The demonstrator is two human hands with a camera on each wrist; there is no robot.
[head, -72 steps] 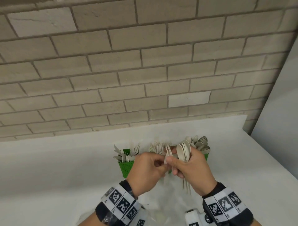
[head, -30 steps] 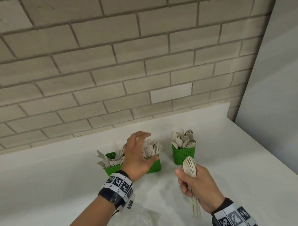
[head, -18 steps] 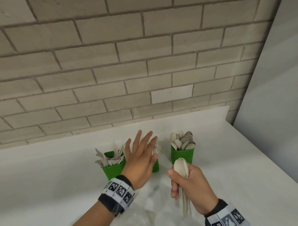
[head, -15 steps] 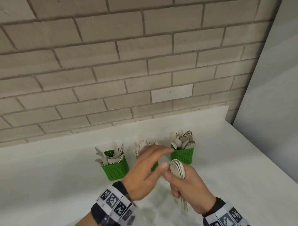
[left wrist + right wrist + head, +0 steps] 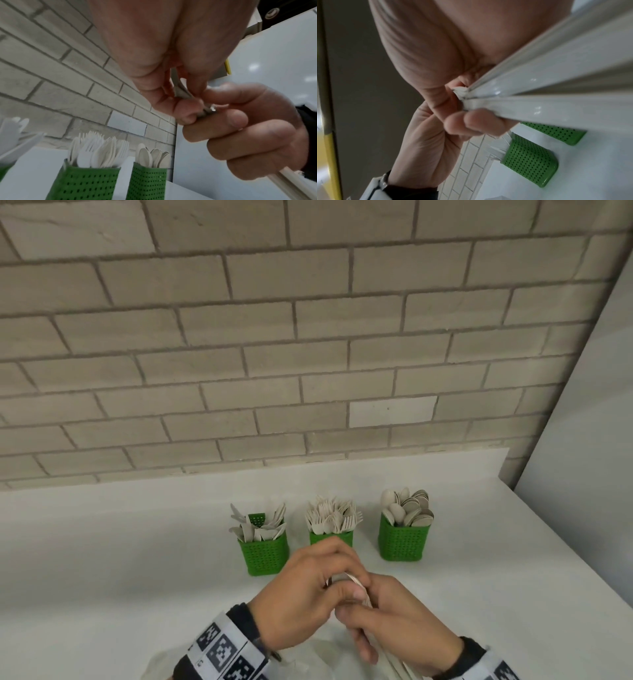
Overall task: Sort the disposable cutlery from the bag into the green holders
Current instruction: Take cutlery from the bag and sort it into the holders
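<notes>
Both hands clutch one bundle of pale disposable plastic spoons [image 5: 356,585]: right hand [image 5: 397,625] gripping handles, left hand [image 5: 308,590] pinching bowls; a slip could scatter them short of the green perforated spoon holder [image 5: 402,542] beyond.

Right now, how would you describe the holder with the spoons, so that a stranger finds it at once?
Look at the white counter below the brick wall, where three green holders stand in a row. The spoon holder is the rightmost one, nearest the grey panel. Only it shows rounded spoon bowls; the middle one shows fork tines.
</notes>
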